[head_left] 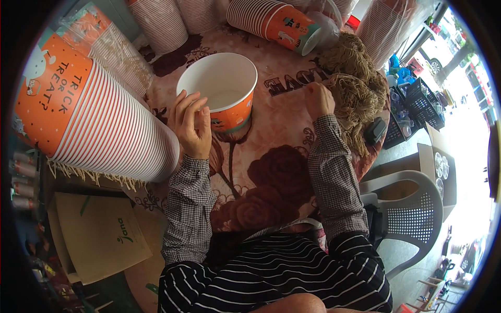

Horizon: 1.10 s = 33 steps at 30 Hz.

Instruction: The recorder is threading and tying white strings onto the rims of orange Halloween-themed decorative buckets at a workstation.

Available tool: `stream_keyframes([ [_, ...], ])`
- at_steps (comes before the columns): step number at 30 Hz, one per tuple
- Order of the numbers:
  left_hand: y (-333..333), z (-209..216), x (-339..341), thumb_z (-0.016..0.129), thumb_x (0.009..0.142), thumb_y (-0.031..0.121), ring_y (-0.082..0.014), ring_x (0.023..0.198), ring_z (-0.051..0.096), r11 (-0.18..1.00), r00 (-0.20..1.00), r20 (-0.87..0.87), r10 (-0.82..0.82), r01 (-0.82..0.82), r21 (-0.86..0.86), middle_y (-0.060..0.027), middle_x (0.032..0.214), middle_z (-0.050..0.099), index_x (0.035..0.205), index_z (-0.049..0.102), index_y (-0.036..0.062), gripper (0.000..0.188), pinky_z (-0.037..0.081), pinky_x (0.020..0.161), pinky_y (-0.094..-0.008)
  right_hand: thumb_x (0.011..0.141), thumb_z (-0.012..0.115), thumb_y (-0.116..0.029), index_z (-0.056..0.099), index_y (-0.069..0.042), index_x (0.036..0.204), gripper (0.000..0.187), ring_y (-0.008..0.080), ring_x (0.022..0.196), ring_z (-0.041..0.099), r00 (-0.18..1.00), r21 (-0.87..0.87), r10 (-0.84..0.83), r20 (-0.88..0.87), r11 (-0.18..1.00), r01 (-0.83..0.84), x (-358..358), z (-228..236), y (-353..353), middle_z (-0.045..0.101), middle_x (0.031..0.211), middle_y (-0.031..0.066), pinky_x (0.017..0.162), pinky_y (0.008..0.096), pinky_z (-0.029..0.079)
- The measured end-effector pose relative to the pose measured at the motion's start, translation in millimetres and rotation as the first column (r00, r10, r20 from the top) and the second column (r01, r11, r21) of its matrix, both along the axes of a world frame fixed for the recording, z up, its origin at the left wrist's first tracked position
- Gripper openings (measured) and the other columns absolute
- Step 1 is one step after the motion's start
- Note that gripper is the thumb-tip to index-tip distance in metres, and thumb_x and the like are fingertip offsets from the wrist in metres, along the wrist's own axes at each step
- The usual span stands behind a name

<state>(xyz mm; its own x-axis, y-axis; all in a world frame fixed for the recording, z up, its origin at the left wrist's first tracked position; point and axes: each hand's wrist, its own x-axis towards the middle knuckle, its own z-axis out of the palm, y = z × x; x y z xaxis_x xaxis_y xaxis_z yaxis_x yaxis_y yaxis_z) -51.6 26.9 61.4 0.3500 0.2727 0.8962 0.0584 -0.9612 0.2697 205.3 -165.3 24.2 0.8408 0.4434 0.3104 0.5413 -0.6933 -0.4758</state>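
A large round paper tub [235,112], white inside and orange with dark and green pictures outside, stands upright on the table. Its mouth faces up, and I see only its white inside. My left hand [192,124] rests against the tub's near left side, fingers apart and not wrapped round it. Right of the tub, my right hand [319,100] is closed, with its fingertips hidden from view. Close beside it lies a tangled heap of tan stringy strands [357,91]. Whether a strand is between those fingers, I cannot make out.
A long stack of nested orange tubs [115,120] leans at the left. Another stack [274,25] lies at the back, among plastic-wrapped stacks. The table wears a flowered cloth [276,172]. A grey chair [412,219], black crates [425,104] and a cardboard box [102,235] surround it.
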Motion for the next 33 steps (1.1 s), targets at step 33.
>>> stream_keyframes([
  [33, -1.7, 2.1, 0.4, 0.055, 0.09, 0.01, -0.0296, 0.115, 0.052, 1.0, 1.0, 0.015, -0.001, 0.001, -0.014, -0.0096, 0.106, 0.063, 0.097, 0.066, 0.0031, 0.015, 0.045, 0.093, -0.0406, 0.086, 0.058, -0.023, 0.062, -0.016, 0.114, 0.029, 0.0267, 0.111, 0.051, 0.991, -0.14, -0.114, 0.069, 0.983, 0.123, 11.9, -3.1, -9.5, 0.055, 0.116, 0.0057, 0.085, 0.04, 0.048],
])
